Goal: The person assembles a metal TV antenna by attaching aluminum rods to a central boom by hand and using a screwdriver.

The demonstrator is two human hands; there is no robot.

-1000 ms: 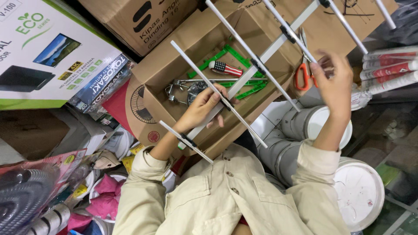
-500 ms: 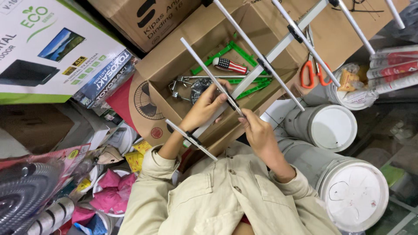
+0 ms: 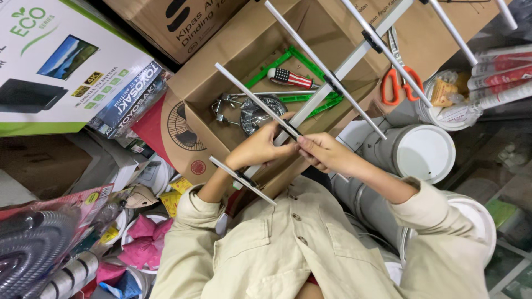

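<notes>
Both sets of fingers pinch shut on one cross rod of the antenna (image 3: 332, 83): the left hand (image 3: 256, 148) and right hand (image 3: 327, 154) meet at its clip. The antenna slants above an open cardboard box (image 3: 233, 55) holding a screwdriver (image 3: 289, 77); scissors (image 3: 394, 77) lie nearby.

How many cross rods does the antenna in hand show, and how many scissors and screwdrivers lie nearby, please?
Antenna cross rods: 6
Orange-handled scissors: 1
Striped-handle screwdriver: 1
Total: 8
</notes>
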